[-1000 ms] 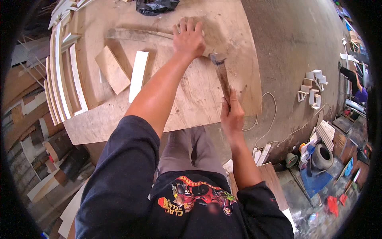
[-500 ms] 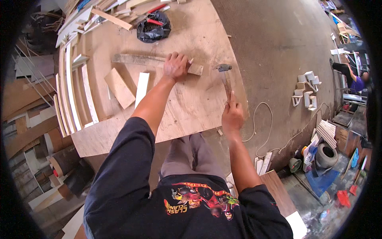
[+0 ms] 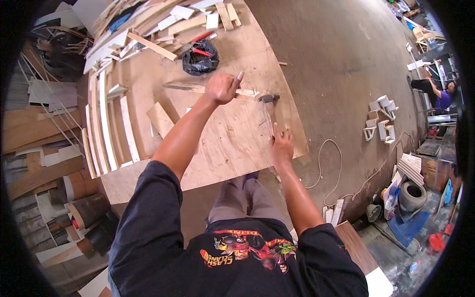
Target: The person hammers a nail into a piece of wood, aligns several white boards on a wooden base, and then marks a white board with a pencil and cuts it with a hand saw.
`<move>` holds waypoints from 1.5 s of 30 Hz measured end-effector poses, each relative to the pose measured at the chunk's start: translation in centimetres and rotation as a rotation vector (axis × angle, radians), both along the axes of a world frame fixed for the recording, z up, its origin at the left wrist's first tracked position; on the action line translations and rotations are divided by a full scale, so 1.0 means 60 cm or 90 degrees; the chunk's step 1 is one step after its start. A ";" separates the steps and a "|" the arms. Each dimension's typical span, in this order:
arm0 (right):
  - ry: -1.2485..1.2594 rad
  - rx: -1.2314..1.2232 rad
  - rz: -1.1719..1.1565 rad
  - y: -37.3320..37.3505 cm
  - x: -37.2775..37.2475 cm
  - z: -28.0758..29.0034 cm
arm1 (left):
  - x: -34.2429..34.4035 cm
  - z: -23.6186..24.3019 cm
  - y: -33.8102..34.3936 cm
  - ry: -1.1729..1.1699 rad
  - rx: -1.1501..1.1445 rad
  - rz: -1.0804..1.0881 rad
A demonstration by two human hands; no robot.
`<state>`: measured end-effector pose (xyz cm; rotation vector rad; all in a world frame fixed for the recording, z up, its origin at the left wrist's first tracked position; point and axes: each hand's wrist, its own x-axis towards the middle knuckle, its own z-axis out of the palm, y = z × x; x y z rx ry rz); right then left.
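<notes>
My left hand is closed around a narrow wooden strip on the plywood tabletop, thumb raised. Light wood and small thin points, perhaps nails, show near the strip's right end. Just beyond that end is the dark head of a hammer. Its handle runs back toward me to my right hand, which is at the handle's end, index finger stretched along it. My right fingers are slightly blurred and the grip looks loose. A short board lies left of my left forearm.
A black bag with red-handled pliers sits farther back. Long strips lie at the left, offcuts at the far edge. Right of the table's edge, a cord and small white wooden pieces lie on the floor. A person in purple is far right.
My right hand and the hammer have moved left, bringing the head beside the strip's end. My left hand has rolled, thumb up, and the strip now shows a lighter face. The view has shifted.
</notes>
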<state>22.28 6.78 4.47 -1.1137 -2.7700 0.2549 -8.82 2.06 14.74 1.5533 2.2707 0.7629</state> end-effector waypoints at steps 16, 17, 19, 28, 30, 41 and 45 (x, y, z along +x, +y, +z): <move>0.558 -1.260 -0.031 -0.088 -0.106 0.388 | 0.072 0.243 -0.182 -0.250 0.002 -0.046; 0.566 -1.270 -0.034 -0.106 -0.106 0.398 | 0.074 0.249 -0.204 -0.271 0.007 -0.049; 0.562 -1.231 -0.008 -0.144 -0.105 0.420 | 0.073 0.260 -0.242 -0.279 0.008 -0.034; 0.583 -0.917 0.016 -0.362 -0.120 0.476 | 0.132 0.232 -0.438 0.071 0.406 0.372; 0.578 -0.880 0.017 -0.419 -0.131 0.476 | 0.156 0.206 -0.471 -0.354 0.510 0.499; 0.532 -0.533 0.196 -0.658 -0.138 0.463 | 0.156 0.221 -0.684 -1.308 0.289 0.137; 0.503 -0.393 0.302 -0.677 -0.127 0.487 | 0.159 0.246 -0.695 -1.014 0.389 0.217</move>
